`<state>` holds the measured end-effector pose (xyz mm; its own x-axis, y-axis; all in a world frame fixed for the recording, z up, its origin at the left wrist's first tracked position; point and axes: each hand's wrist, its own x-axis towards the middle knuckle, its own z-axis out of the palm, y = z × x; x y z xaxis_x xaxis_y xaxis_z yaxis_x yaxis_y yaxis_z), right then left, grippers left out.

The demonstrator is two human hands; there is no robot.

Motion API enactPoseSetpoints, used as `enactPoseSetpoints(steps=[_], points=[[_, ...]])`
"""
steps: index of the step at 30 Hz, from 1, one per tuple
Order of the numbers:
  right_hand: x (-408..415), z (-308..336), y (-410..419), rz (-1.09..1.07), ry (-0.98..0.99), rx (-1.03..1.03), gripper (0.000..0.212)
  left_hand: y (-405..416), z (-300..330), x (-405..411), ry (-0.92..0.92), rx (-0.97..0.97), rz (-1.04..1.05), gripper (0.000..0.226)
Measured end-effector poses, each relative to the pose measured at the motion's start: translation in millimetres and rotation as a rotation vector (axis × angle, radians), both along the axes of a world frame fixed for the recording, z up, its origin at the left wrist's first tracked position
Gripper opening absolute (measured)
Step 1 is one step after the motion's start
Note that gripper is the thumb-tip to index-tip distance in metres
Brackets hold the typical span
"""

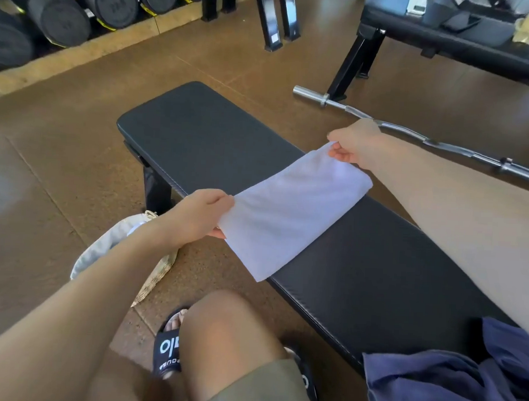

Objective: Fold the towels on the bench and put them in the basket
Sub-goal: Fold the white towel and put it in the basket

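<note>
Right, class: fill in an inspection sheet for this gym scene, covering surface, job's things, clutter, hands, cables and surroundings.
Surface: black padded bench, far end bare.
Job's things: white towel stretched across bench, near edge overhanging; basket on floor left, partly hidden by the arm.
Clutter: blue cloth heaped at bench's near end.
Hands: left hand and right hand each pinch a towel end.
Cables: nothing seen.
Surroundings: curl bar on floor, dumbbells racked, second bench.

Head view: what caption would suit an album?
Both hands, left hand and right hand, stretch a white towel over a black bench.
</note>
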<state>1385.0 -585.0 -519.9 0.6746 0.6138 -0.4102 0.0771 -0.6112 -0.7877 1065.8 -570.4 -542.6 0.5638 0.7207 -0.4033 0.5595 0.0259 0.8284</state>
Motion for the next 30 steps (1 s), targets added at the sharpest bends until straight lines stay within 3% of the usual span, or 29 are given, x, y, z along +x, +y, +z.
enactPoseSetpoints(steps=[3, 10, 15, 22, 27, 30], points=[[-3.6, -2.3, 11.1, 0.078, -0.058, -0.083, 0.024, 6.7, -11.7, -2.4, 0.012, -0.022, 0.053, 0.036], [3.9, -24.5, 13.0, 0.328, -0.251, -0.278, 0.029, 7.4, -21.3, 0.6, 0.059, 0.024, 0.069, 0.042], [9.8, -44.7, 5.1, 0.368, -0.406, -0.168, 0.024, 2.4, -20.0, -4.8, 0.162, 0.145, -0.053, 0.023], [4.0, -58.7, -5.0, 0.361, -0.621, -0.104, 0.02, 3.4, -16.3, -9.1, 0.093, 0.109, 0.046, 0.002], [-6.7, -64.2, -8.7, 0.43, -0.899, -0.161, 0.023, 6.6, -21.0, -8.2, 0.172, 0.189, 0.048, 0.007], [-11.1, -73.7, -10.4, 0.41, -0.961, -0.16, 0.019, 7.3, -24.7, -7.2, 0.204, 0.243, 0.048, 0.01]])
